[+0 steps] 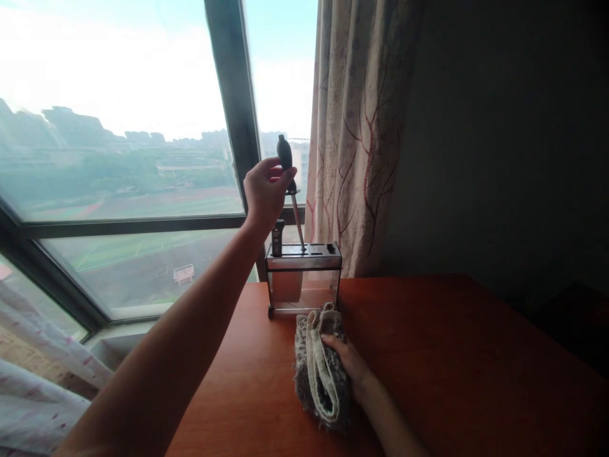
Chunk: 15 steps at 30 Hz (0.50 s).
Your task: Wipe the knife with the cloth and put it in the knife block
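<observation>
My left hand (269,190) is closed on the black handle of a sharpening steel (297,219). The steel's thin metal rod slants down, and its lower end meets the top of a clear-sided knife block (304,261). A knife with a black handle (277,238) stands upright in the left slot, its blade visible through the clear side. Lower down, my right hand (351,365) grips a folded grey shaggy cloth (304,381) with a pale looped strap. Most of the right hand's fingers are hidden behind the cloth.
The knife block stands at the far edge of a reddish-brown wooden table (419,343). Behind it are a window frame (233,95) and a patterned curtain (356,127). Another curtain (33,400) hangs at the lower left. A dark wall (499,158) rises on the right.
</observation>
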{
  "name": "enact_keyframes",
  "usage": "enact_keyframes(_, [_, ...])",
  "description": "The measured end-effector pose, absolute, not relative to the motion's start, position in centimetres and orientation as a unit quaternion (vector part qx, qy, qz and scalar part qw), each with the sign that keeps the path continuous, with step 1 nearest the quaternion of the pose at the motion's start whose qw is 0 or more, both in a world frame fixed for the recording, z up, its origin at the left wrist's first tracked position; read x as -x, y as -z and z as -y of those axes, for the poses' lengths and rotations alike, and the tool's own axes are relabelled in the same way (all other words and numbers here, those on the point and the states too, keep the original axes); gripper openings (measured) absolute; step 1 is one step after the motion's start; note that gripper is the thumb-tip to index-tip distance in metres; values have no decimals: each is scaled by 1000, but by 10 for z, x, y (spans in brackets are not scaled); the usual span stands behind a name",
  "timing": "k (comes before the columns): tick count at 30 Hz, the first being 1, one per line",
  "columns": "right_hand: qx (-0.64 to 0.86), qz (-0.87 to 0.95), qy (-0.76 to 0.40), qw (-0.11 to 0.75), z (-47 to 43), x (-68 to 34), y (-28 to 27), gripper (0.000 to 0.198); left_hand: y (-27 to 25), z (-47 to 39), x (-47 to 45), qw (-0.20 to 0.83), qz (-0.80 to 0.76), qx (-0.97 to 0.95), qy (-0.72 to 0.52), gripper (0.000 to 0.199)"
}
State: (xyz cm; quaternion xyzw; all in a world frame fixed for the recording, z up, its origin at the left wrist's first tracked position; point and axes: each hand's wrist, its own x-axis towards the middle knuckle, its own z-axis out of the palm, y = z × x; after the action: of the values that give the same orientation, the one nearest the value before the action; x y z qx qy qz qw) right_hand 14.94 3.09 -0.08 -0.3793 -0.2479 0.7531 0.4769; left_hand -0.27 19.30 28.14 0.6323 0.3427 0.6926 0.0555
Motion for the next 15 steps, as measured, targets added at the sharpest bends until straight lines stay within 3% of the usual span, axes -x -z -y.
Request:
enact_keyframes(6, [373,257,-754,476,-31,-149,4,36,-285,-194,-2,-81,-399,-689,-600,65])
enact_keyframes(15, [375,265,-755,468,-31,-148,-6,39,-272,-200,-28,-161,-564,-755,-294,70])
